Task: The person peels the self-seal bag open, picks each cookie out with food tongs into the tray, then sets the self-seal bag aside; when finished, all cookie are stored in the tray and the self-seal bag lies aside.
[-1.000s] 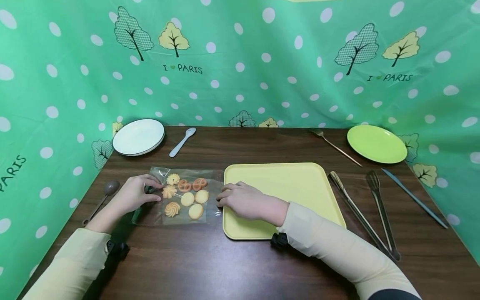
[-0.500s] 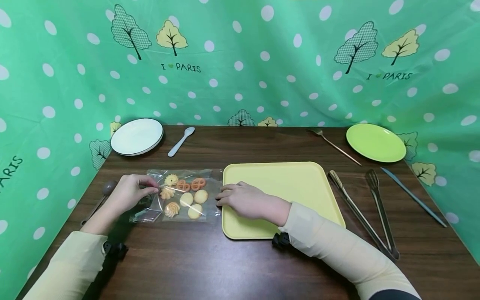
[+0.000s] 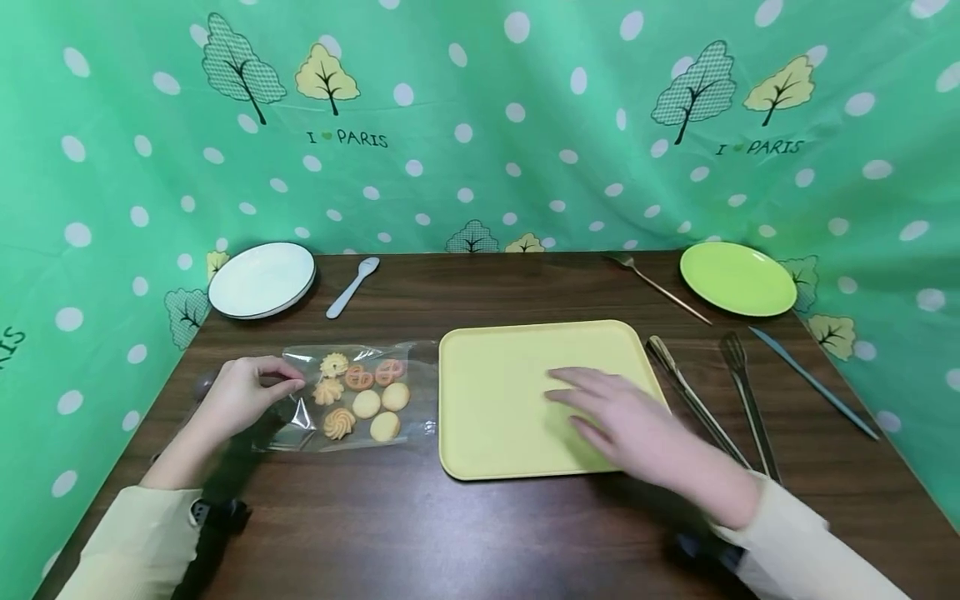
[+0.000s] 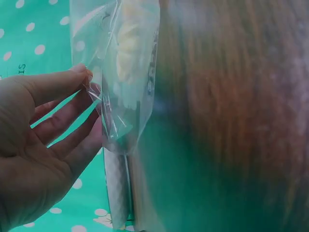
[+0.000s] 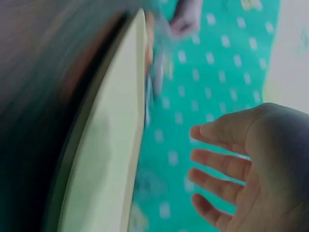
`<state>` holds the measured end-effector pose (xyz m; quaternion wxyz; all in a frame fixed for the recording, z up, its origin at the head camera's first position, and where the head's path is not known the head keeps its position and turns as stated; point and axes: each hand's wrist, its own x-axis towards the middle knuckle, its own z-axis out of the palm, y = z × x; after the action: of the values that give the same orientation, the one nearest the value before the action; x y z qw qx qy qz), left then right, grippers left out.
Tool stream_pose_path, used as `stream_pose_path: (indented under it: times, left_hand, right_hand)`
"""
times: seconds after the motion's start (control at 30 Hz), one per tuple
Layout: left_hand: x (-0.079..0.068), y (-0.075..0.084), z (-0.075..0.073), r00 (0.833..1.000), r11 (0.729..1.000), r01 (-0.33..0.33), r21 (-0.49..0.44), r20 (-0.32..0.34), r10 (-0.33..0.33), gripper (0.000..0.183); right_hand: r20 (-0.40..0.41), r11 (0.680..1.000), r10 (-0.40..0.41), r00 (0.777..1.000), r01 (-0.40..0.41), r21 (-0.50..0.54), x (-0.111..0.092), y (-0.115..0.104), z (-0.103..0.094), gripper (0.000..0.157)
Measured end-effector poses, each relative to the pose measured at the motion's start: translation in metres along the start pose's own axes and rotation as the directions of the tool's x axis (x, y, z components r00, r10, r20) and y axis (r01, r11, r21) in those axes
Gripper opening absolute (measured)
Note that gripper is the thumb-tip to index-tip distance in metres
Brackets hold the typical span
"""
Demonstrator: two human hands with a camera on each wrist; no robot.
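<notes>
My left hand [image 3: 243,397] pinches the left edge of a clear plastic bag [image 3: 306,433] between thumb and forefinger; the left wrist view shows the film of the bag [image 4: 128,104] at the fingertips. Several cookies [image 3: 367,404] lie flat in or under the bag: round ones, swirled ones and pretzel shapes. My right hand [image 3: 626,421] hovers over the right half of a yellow tray [image 3: 495,400], blurred, its fingers spread and loosely bent, holding nothing. From the right wrist view, the hand [image 5: 241,169] is apart from the tray [image 5: 104,145].
Tongs [image 3: 701,408] lie right of the tray, with a blue knife [image 3: 813,383] beyond. A fork [image 3: 663,287] and green plate [image 3: 738,279] sit at back right. White plates [image 3: 262,279] and a pale spoon [image 3: 352,287] are at back left. A dark spoon [image 3: 204,383] is partly behind my left hand.
My right hand has left the bag's right edge and moved right across the tray. My left hand still pinches the bag. The head view has shifted slightly.
</notes>
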<state>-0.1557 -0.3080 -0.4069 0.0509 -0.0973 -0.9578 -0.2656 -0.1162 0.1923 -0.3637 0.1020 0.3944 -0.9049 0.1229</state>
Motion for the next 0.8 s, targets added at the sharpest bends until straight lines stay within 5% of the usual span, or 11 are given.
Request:
stream_pose_path:
  times: [0.07,0.13,0.27,0.4,0.5,0.67,0.8]
  left_hand:
    - [-0.001,-0.001,0.0,0.999,0.999,0.031,-0.021,0.013,-0.031,0.006]
    - [-0.001,-0.002,0.001,0.998,0.997,0.06,-0.041,0.031,-0.059,0.007]
    - [-0.003,-0.004,0.002,0.994,0.993,0.091,-0.072,0.06,-0.087,0.009]
    - [-0.005,-0.007,0.002,0.992,0.991,0.107,-0.077,0.068,-0.102,0.009]
    - [-0.007,-0.006,0.001,0.992,0.991,0.108,-0.078,0.069,-0.103,0.008]
    - [-0.007,-0.004,0.001,0.995,0.993,0.085,-0.088,0.061,-0.08,0.007]
    - [-0.006,-0.002,0.002,0.998,0.994,0.052,-0.092,0.046,-0.048,0.005]
  right_hand:
    - [-0.06,0.993,0.118,0.991,-0.119,-0.005,-0.027,0.016,-0.013,0.044]
    - [-0.099,0.963,0.269,0.958,-0.27,0.007,-0.055,0.033,-0.024,0.047]
    - [-0.085,0.815,0.579,0.811,-0.579,0.03,-0.106,0.064,-0.036,0.065]
    - [0.081,0.651,0.758,0.648,-0.758,-0.027,-0.135,0.081,-0.027,0.096]
    - [0.159,0.6,0.796,0.584,-0.796,-0.079,-0.141,0.086,-0.017,0.108]
    - [0.095,0.597,0.803,0.589,-0.793,-0.123,-0.14,0.087,-0.008,0.108]
    - [0.134,0.605,0.796,0.591,-0.784,-0.139,-0.138,0.091,-0.011,0.103]
